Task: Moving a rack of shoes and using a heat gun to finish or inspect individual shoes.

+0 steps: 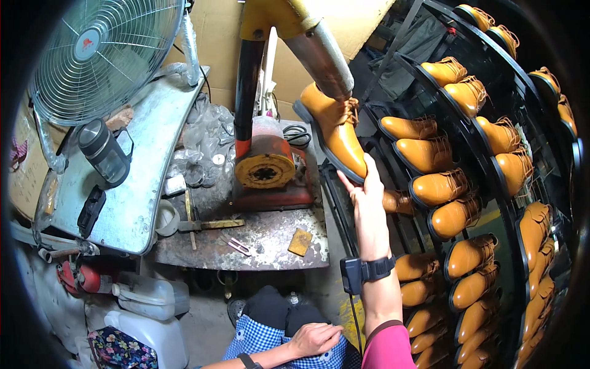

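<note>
Boot, tan leather with a dark sole, is seen mounted on the slanted metal post of the press machine, toe pointing down and toward the rack. The right hand is raised to it, fingers closed lightly around the toe and sole edge from below; the grip is partial, since only the front of the boot is covered. The left hand is laid flat and loose on the lap, holding nothing, well below the boot.

Several risks can be judged from this. With the boot taken by the toe alone, it could twist on the post or slip out of the fingers if it is pulled off at an angle, and the polished leather could be scuffed against the metal. The laces at the boot's collar lie right against the post and might be caught there. Just below the boot stands the red and yellow machine base, with a black cable beside it; a dropped boot would strike these or the worn counter, where a knife-like tool lies. To the boot's right the rack is packed with more tan boots, close enough that a wide swing of the arm could knock one loose.
</note>
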A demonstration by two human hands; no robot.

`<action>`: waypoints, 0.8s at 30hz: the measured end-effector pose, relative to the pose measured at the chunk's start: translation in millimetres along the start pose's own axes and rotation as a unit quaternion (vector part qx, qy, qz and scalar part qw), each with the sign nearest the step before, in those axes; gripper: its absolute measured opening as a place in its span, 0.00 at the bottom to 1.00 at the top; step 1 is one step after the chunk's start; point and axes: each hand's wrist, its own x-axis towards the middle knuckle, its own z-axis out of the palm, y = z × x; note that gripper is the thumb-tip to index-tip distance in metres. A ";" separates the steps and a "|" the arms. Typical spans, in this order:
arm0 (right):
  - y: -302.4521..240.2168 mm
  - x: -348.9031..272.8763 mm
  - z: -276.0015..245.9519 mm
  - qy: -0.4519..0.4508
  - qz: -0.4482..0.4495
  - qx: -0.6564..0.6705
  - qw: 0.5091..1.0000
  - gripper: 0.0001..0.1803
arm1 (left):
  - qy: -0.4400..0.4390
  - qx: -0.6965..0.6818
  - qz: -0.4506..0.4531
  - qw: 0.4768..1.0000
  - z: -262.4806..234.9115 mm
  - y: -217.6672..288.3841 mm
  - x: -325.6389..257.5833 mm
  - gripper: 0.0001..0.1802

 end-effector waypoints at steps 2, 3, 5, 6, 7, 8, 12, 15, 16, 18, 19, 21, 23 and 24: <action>1.7 8.4 -23.9 0.056 -0.029 -0.058 0.996 0.20 | -0.002 -0.009 0.004 1.000 -2.1 1.1 3.7 0.08; 6.1 -0.2 -40.1 0.035 -0.087 -0.113 0.989 0.21 | 0.002 -0.015 0.003 1.000 -2.5 2.4 3.5 0.08; 15.8 -8.3 -77.2 0.065 -0.271 -0.248 0.928 0.27 | -0.006 -0.007 0.007 1.000 -1.5 4.0 1.1 0.08; 15.5 -13.3 -104.6 0.063 -0.275 -0.258 0.924 0.28 | -0.010 -0.007 0.010 1.000 0.1 5.0 0.9 0.08; 7.3 -34.1 -107.6 0.057 -0.273 -0.267 0.923 0.30 | -0.012 -0.004 0.008 1.000 -0.4 5.0 -0.6 0.08; -1.8 -56.6 -106.6 0.065 -0.248 -0.239 0.937 0.31 | -0.016 -0.002 0.004 1.000 -0.8 5.5 -1.7 0.08; -20.4 -114.5 -130.8 0.060 -0.251 -0.270 0.928 0.31 | -0.012 -0.066 -0.047 0.997 4.1 4.0 -3.1 0.08; -33.3 -148.5 -156.7 0.043 -0.245 -0.264 0.932 0.31 | 0.002 -0.331 -0.284 0.900 -0.8 3.5 -3.6 0.13; -36.8 -158.9 -164.7 0.032 -0.199 -0.229 0.952 0.30 | 0.035 -0.364 -0.332 0.870 -9.4 -3.0 1.5 0.17; -45.7 -179.2 -188.4 0.015 -0.128 -0.179 0.975 0.30 | 0.115 -0.429 -0.415 0.794 -30.8 -9.9 20.9 0.25; -46.0 -189.1 -198.5 0.000 -0.110 -0.150 0.982 0.31 | 0.165 -0.456 -0.451 0.749 -42.6 -11.2 31.1 0.28; -51.1 -215.5 -211.3 -0.023 -0.046 -0.101 0.994 0.34 | 0.190 -0.558 -0.448 0.672 -68.8 -0.1 53.1 0.32; -58.5 -237.0 -247.5 -0.066 0.056 -0.151 0.985 0.40 | 0.163 -0.650 -0.363 0.647 -85.8 -4.5 54.8 0.31; -51.9 -248.5 -258.8 -0.086 0.029 -0.137 0.986 0.42 | 0.123 -0.647 -0.370 0.655 -90.9 8.5 58.7 0.30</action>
